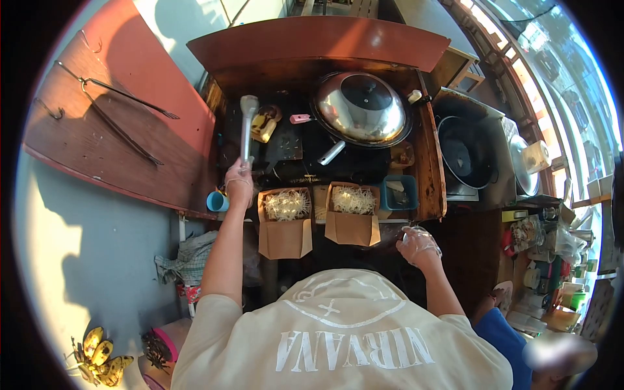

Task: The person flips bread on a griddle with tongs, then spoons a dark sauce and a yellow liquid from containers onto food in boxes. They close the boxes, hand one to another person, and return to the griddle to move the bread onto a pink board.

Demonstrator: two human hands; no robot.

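Observation:
My left hand (239, 183), in a clear plastic glove, is closed around the lower end of long metal tongs (246, 130), which point away over the dark cooking surface. A yellow and brown food piece (264, 123) lies just right of the tongs. Two open brown cardboard boxes (285, 239) (353, 230) stand side by side at the counter's front edge, both holding pale shredded strands. My right hand (419, 246), also gloved, is right of the boxes with its fingers curled together; what they hold, if anything, is hidden.
A domed metal lid (361, 107) covers a pan at the back. A blue container (398, 193) sits right of the boxes, a blue cup (217, 201) at the left edge. Farther right is a large dark pot (465, 153). Another person's blue sleeve (500, 338) is at the lower right.

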